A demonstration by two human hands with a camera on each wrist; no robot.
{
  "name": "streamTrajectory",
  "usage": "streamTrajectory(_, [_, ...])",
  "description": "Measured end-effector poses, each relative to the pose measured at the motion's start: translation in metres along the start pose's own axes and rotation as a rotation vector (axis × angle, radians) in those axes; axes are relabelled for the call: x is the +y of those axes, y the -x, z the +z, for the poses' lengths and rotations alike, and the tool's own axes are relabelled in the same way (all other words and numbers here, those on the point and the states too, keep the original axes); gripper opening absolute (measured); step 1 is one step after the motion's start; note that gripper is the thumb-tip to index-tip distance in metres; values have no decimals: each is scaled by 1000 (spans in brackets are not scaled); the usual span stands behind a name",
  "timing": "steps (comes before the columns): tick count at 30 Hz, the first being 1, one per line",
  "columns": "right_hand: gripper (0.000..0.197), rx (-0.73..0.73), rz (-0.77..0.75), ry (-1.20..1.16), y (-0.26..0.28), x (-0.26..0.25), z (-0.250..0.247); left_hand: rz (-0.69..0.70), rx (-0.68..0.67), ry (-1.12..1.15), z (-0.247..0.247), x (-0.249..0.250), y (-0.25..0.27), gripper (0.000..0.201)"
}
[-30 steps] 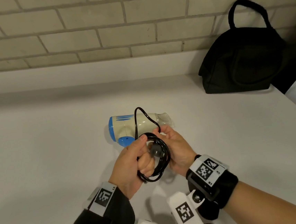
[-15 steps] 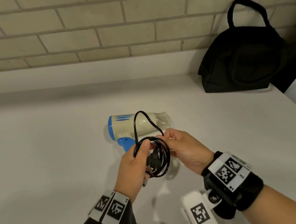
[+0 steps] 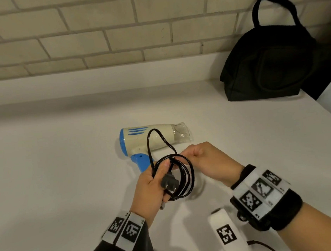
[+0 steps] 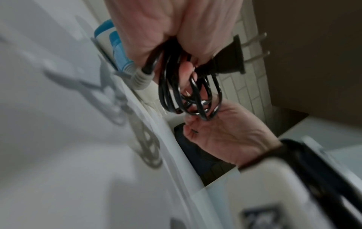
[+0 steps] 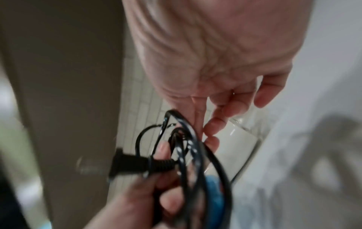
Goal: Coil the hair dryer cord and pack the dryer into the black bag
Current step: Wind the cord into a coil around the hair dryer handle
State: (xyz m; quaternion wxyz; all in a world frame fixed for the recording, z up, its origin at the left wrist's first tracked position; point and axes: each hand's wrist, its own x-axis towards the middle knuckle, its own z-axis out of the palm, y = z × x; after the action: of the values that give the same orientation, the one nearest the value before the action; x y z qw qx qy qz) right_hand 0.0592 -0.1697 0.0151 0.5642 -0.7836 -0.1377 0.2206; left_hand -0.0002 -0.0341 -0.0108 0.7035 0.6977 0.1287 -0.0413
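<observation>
though coiled, cord (image 3: pixel 182 176) plug (image 3: pixel 169 183) near-pointing

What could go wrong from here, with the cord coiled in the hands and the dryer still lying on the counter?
1. Nothing ties the coil; the left hand alone grips it, and the right hand pinches only its edge, so it may spring apart.
2. A slack loop stands over the hair dryer and could snag or drag it.
3. The plug juts out with bare prongs and might catch on the black bag, which looks shut.

Coiled black cord (image 3: pixel 182 176), dryer (image 3: pixel 154 139) lying sideways
</observation>
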Motion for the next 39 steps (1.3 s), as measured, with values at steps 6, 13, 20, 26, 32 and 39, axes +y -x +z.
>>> streamTrajectory(6, [58,257,-455,680,33,-8,-1,12,-7,56,4,4,-1,23])
streamTrajectory(13, [35,147,-567,1060,64,-6,16,48,5,79,11,6,-5,32])
streamTrajectory(20, [13,288,-580,899,58,-5,28,60,30,109,12,8,-7,26])
streamTrajectory(26, [32,69,-631,891,66,-4,19,59,48,127,12,8,-9,30])
streamTrajectory(32, [29,-3,-643,455,91,-14,0,101,42,23,14,0,-16,25])
streamTrajectory(39, [15,-21,-554,-286,100,-58,-22,254,-110,-195,16,-4,-16,29])
